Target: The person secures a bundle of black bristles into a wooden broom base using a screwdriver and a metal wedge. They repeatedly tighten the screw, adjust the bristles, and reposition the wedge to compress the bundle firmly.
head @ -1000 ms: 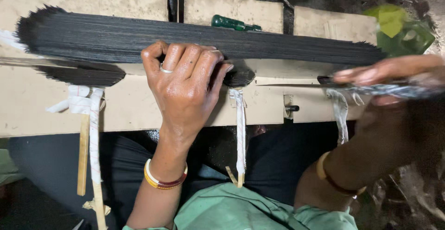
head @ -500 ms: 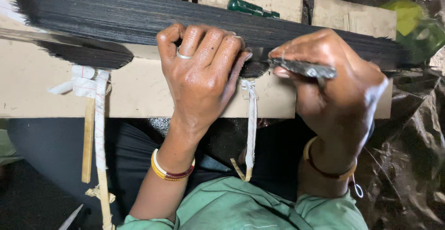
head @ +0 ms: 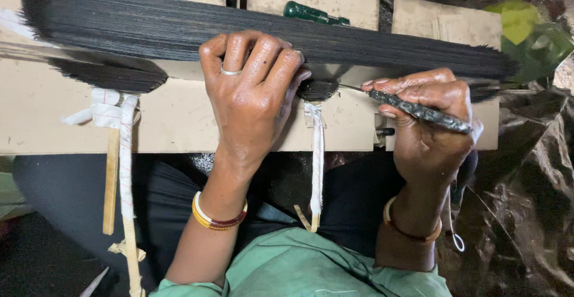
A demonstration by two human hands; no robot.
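Across the top of the frame you've got a long bundle of thin black sticks (head: 382, 49) lying flat on a pale wooden board (head: 191, 123), running from the upper left corner all the way over to the right edge of the board. Your left hand (head: 254, 87) sits in the middle of the frame, palm down, fingers curled over the near edge of that bundle and pressing on it, so it's closed on the sticks rather than lifting them. There's a silver ring (head: 230, 70) on one finger and a yellow and red bangle (head: 218, 216) on that wrist.

Your right hand (head: 427, 123) is over at centre right, closed around a dark, grimy tool handle (head: 418, 111) that lies slanted across your fingers. A thin metal tip comes out of it toward the left and reaches a small black tuft (head: 318, 89) just beside your left fingertips. Can't tell if the tip actually touches the tuft or just sits next to it.

Below that tuft a stick wrapped in white cloth strips (head: 315, 153) hangs down off the board edge toward your lap. At left there's a second, wider black brush head (head: 110, 75) with its own white-wrapped handle (head: 122, 171) dropping toward the lower left. A green-handled tool (head: 308, 13) lies on the board behind the bundle, top centre. Your green garment (head: 311, 267) fills the bottom middle.
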